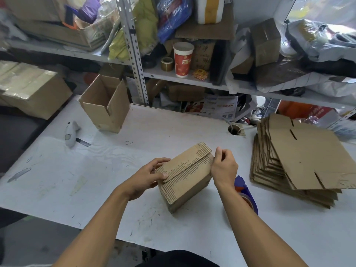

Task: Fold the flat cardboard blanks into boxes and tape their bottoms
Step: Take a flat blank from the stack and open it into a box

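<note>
Item: my left hand (pixel 152 175) grips the folded box (pixel 185 176) at its 9 o'clock end, thumb curled over the top flaps. My right hand (pixel 224 167) presses the 3 o'clock end, fingers curled; whether they pinch anything I cannot tell. Box: table (pixel 115 166) centre, bottom flaps upward. Tape dispenser (pixel 247 193): just beside the box, 4 o'clock. Stack of flat blanks (pixel 300 157): 3 o'clock. Open box (pixel 106 105): 11 o'clock. Utility knife (pixel 72 134): 10 o'clock.
</note>
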